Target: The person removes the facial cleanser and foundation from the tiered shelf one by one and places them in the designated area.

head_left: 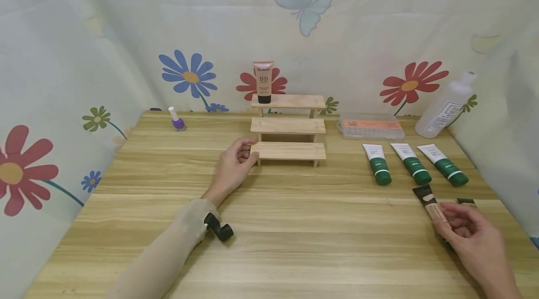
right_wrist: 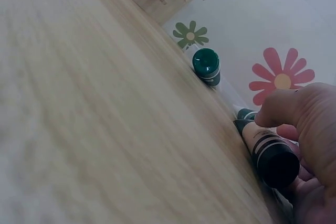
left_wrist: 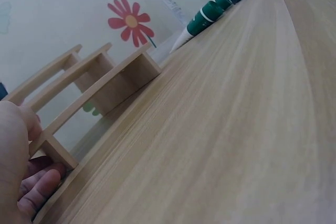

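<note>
My left hand [head_left: 233, 164] grips the left end of the lowest step of a small three-tier wooden stand [head_left: 294, 150]. In the left wrist view its fingers curl about the end leg [left_wrist: 60, 152]. A beige BB cream tube [head_left: 263, 81] with a black cap stands upright on the left of the top tier. At the right of the table, my right hand [head_left: 477, 238] pinches a beige and black cosmetic tube [head_left: 430, 205] between thumb and fingers. The right wrist view shows that tube's black cap [right_wrist: 278, 166] low by the tabletop. Another such tube [head_left: 466, 202] lies partly hidden behind this hand.
Three white and green tubes [head_left: 380, 171] lie in a row beyond my right hand. Behind them are a clear flat case [head_left: 370, 128] with an orange label and a tall white bottle [head_left: 444, 107]. A purple nail polish bottle [head_left: 178, 123] stands back left. Flowered cloth [head_left: 358, 18] surrounds the table.
</note>
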